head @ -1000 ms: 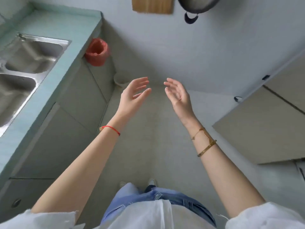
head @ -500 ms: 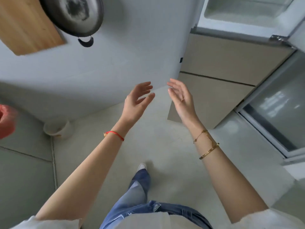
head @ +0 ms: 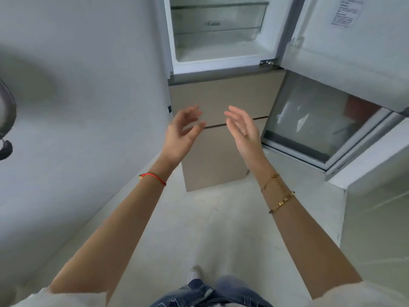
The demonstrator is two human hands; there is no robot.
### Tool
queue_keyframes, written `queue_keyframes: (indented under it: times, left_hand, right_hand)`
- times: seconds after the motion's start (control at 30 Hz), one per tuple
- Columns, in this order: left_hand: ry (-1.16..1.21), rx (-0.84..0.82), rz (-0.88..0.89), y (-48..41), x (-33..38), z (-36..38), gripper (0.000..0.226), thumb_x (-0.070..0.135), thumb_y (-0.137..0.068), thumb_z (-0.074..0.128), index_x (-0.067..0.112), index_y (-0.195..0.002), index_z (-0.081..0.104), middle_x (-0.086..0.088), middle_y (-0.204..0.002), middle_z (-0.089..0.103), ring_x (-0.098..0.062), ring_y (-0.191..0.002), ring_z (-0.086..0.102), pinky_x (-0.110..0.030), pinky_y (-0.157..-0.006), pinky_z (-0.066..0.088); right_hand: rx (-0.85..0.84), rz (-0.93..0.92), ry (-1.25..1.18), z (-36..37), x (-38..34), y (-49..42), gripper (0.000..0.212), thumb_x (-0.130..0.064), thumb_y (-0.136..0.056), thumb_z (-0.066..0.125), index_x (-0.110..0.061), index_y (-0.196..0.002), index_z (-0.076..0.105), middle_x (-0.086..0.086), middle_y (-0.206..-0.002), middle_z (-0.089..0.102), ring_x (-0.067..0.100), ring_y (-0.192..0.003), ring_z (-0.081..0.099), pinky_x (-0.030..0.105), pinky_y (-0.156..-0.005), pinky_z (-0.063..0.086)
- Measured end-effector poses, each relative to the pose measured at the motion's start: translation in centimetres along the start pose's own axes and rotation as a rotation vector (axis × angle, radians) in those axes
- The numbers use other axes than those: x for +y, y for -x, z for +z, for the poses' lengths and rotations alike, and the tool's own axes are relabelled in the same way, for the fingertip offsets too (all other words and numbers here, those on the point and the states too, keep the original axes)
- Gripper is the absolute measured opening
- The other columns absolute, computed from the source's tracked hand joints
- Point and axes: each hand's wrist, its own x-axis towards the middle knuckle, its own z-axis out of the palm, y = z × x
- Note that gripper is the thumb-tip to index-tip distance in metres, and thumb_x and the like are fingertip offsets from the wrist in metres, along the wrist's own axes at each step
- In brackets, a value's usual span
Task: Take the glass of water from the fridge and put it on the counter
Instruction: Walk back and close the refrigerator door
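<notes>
The fridge [head: 221,67] stands ahead with its upper compartment open; I see clear drawers inside, and no glass of water is in view. Its open door [head: 345,52] swings out to the right. My left hand [head: 181,134] and my right hand [head: 243,129] are raised in front of the beige lower fridge drawers [head: 217,100], palms facing each other, fingers apart, holding nothing. The counter is out of view.
A pale wall [head: 88,96] runs along the left, with the edge of a dark hanging pan [head: 6,120] at the far left. A glass-fronted panel [head: 321,125] lies at the right under the fridge door. Light floor tiles [head: 199,229] stretch underfoot.
My view has swung right from the sink counter to the fridge, and the open compartment has come into sight. Both hands stay raised and empty.
</notes>
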Motion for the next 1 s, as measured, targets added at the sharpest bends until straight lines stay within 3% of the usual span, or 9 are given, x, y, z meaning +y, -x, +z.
queue_keyframes:
  times: [0.1, 0.27, 0.5, 0.63, 0.77, 0.87, 1.0]
  left_hand:
    - [0.029, -0.071, 0.038, -3.8, 0.4, 1.7, 0.04, 0.013, -0.096, 0.066, 0.01, -0.135, 0.056, -0.003, -0.124, 0.067, -0.013, -0.12, 0.063, -0.022, -0.101, 0.052]
    - [0.054, -0.196, 0.089, -8.6, 1.3, 5.7, 0.041, 0.014, -0.095, 0.067, 0.01, -0.135, 0.057, -0.006, -0.128, 0.068, -0.018, -0.123, 0.063, -0.014, -0.096, 0.051]
    - [0.087, -0.409, 0.192, -12.8, 3.2, 16.0, 0.045, 0.02, -0.095, 0.067, 0.012, -0.138, 0.056, -0.003, -0.13, 0.067, -0.015, -0.121, 0.063, -0.009, -0.093, 0.049]
    - [0.098, -0.499, 0.227, -15.0, 5.0, 23.5, 0.045, 0.019, -0.095, 0.068, 0.013, -0.137, 0.056, -0.004, -0.132, 0.066, -0.018, -0.121, 0.063, -0.016, -0.097, 0.05]
    - [0.073, -0.555, 0.257, -17.6, 6.4, 30.2, 0.047, 0.02, -0.096, 0.066, 0.015, -0.141, 0.052, -0.002, -0.14, 0.06, -0.019, -0.127, 0.057, -0.034, -0.105, 0.05]
    - [0.025, -0.583, 0.271, -19.5, 7.2, 35.1, 0.05, 0.022, -0.097, 0.063, 0.017, -0.145, 0.048, 0.0, -0.147, 0.053, -0.019, -0.131, 0.053, -0.035, -0.104, 0.049]
    - [-0.069, -0.595, 0.329, -21.2, 8.0, 40.4, 0.053, 0.023, -0.098, 0.061, 0.017, -0.149, 0.044, -0.001, -0.152, 0.049, -0.021, -0.131, 0.05, -0.036, -0.105, 0.049]
  right_hand:
    - [0.09, -0.016, 0.059, -2.1, -0.2, -2.5, 0.04, -0.026, -0.102, 0.056, -0.015, -0.14, 0.052, 0.001, -0.139, 0.063, 0.011, -0.132, 0.056, 0.035, -0.113, 0.044]
    - [0.234, -0.015, 0.129, -6.1, -0.8, -5.3, 0.042, -0.027, -0.103, 0.055, -0.012, -0.142, 0.051, 0.002, -0.139, 0.062, 0.008, -0.13, 0.056, 0.017, -0.107, 0.045]
    - [0.468, 0.023, 0.164, -13.9, 0.1, -6.7, 0.039, -0.024, -0.103, 0.054, -0.012, -0.139, 0.052, 0.002, -0.135, 0.063, 0.009, -0.123, 0.059, 0.035, -0.112, 0.047]
    - [0.589, 0.029, 0.193, -20.7, 0.7, -7.6, 0.04, -0.02, -0.103, 0.054, -0.01, -0.141, 0.049, 0.009, -0.135, 0.062, 0.009, -0.117, 0.059, 0.033, -0.108, 0.049]
    - [0.661, 0.043, 0.27, -27.6, 1.2, -9.2, 0.044, -0.02, -0.104, 0.053, -0.01, -0.146, 0.043, 0.01, -0.142, 0.056, 0.011, -0.117, 0.056, 0.011, -0.092, 0.048]
    - [0.631, 0.085, 0.349, -31.8, 1.7, -10.7, 0.049, -0.025, -0.105, 0.051, -0.017, -0.151, 0.037, 0.004, -0.151, 0.047, 0.012, -0.118, 0.053, 0.014, -0.092, 0.045]
    - [0.619, 0.105, 0.451, -35.2, 2.8, -12.1, 0.049, -0.026, -0.105, 0.049, -0.019, -0.152, 0.037, 0.002, -0.151, 0.045, 0.014, -0.105, 0.054, 0.02, -0.089, 0.05]
